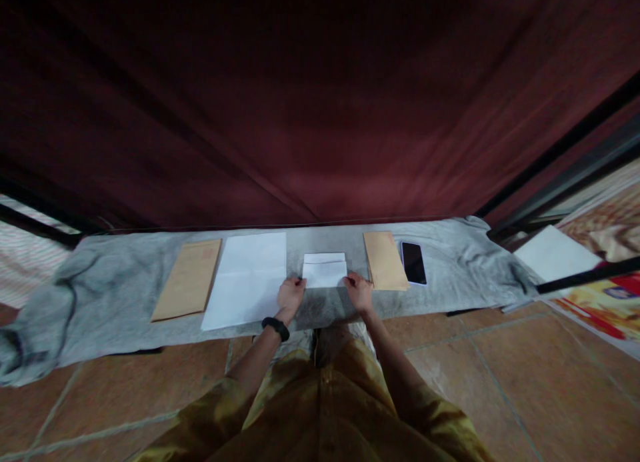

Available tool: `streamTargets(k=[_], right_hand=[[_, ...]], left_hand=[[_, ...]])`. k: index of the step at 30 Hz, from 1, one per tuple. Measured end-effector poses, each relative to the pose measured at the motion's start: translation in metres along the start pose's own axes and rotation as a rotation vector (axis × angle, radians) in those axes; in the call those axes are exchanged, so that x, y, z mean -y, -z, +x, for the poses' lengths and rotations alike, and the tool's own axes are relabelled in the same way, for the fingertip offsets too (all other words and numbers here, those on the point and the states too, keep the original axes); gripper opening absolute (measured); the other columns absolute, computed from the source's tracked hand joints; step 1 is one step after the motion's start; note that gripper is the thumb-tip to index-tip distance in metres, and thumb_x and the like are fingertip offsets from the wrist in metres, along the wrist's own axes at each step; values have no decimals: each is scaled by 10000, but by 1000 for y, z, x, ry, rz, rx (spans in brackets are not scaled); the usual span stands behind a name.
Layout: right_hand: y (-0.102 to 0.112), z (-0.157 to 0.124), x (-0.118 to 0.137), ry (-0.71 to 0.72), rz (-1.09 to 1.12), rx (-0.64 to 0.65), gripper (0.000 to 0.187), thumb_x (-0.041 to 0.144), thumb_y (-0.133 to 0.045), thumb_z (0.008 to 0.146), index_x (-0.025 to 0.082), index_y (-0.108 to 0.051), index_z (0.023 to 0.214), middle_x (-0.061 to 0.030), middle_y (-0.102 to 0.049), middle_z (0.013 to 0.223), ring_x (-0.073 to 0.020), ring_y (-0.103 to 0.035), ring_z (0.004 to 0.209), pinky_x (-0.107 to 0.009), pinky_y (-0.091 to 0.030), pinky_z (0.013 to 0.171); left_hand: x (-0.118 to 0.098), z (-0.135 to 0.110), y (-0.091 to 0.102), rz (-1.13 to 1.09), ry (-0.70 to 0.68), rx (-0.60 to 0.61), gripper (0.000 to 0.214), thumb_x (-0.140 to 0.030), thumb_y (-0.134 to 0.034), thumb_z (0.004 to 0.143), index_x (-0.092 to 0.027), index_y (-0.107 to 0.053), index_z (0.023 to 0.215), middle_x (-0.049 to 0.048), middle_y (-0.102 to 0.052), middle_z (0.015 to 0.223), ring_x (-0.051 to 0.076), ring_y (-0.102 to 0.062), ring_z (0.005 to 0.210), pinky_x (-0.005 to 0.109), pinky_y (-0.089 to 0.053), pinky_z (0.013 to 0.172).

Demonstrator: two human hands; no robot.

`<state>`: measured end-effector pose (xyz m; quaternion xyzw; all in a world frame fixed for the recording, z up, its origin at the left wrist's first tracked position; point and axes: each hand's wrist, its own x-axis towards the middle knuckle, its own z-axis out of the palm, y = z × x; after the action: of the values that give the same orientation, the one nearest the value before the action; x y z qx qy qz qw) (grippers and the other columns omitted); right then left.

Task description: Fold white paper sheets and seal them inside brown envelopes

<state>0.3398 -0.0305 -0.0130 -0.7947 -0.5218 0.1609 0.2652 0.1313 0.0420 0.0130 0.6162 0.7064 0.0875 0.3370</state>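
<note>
A folded sheet of white paper lies in front of me on the grey cloth, with a fold line near its far edge. My left hand pinches its left edge near the lower corner, and a dark band circles that wrist. On the opposite edge, my right hand has its thumb and fingers closed on the paper. Larger white sheets lie flat left of my left hand. Just beyond my right hand is a stack of brown envelopes.
Farther left lies another brown envelope stack. A dark-screened phone rests right of the right-hand envelopes. Grey cloth covers the narrow surface, a dark red curtain hangs behind it, and black metal bars stand at the right.
</note>
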Motion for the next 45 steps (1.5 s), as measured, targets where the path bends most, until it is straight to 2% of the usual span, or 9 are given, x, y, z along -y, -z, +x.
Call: streamTargets(k=[6, 11, 15, 21, 29, 36, 40, 45], right_hand=[[-1, 4, 11, -73, -95, -1, 245, 245, -493, 984, 162, -720, 941, -105, -766, 881, -232, -702, 891, -309, -357, 817], [-1, 6, 15, -86, -109, 0, 251, 262, -477, 994, 179, -712, 962, -94, -771, 883, -228, -709, 875, -310, -349, 822], [1, 8, 12, -88, -68, -17, 252, 292, -473, 993, 203, -709, 987, -61, -772, 895, -210, -706, 879, -293, -374, 815], [5, 5, 3, 1, 91, 4, 198, 285, -546, 948, 226, -708, 1044, -14, -770, 950, -166, -684, 849, -248, -411, 781], [-2, 5, 13, -64, -2, -47, 255, 254, -478, 956, 179, -716, 1004, -87, -764, 927, -206, -667, 884, -292, -348, 803], [-4, 4, 15, -69, -107, -51, 257, 236, -453, 965, 187, -703, 995, -86, -759, 949, -216, -672, 910, -306, -330, 811], [-4, 4, 13, -54, -107, -48, 226, 206, -475, 960, 163, -693, 999, -113, -759, 958, -220, -667, 913, -309, -321, 807], [-5, 1, 13, -51, -135, -56, 226, 204, -455, 968, 180, -679, 991, -79, -747, 918, -214, -662, 926, -307, -318, 820]], left_hand=[[8, 0, 0, -147, -48, 62, 285, -409, -555, 916, -179, -690, 817, 2, -660, 627, 145, -632, 567, 231, -445, 545], [14, -1, -1, -195, -66, 66, 234, -380, -594, 887, -183, -706, 832, -14, -653, 626, 133, -630, 556, 220, -450, 535], [10, 2, -2, -154, -51, 45, 254, -358, -564, 914, -191, -703, 784, 4, -651, 604, 145, -641, 584, 230, -440, 559], [4, 7, 0, -67, -28, 37, 247, -355, -560, 920, -202, -703, 787, 30, -692, 654, 181, -689, 727, 242, -451, 626], [1, 8, 1, 4, -14, 46, 307, -411, -517, 943, -206, -694, 798, 33, -695, 661, 180, -685, 685, 246, -440, 596], [2, 0, 5, 4, -42, 94, 277, -408, -542, 930, -202, -698, 831, 8, -700, 679, 148, -670, 630, 225, -445, 584], [1, -2, 6, 29, -35, 85, 245, -383, -550, 924, -212, -697, 830, 8, -698, 684, 155, -678, 676, 230, -441, 607], [-1, -4, 7, 72, -28, 79, 209, -378, -579, 910, -221, -694, 836, 14, -701, 704, 170, -683, 749, 238, -435, 634]])
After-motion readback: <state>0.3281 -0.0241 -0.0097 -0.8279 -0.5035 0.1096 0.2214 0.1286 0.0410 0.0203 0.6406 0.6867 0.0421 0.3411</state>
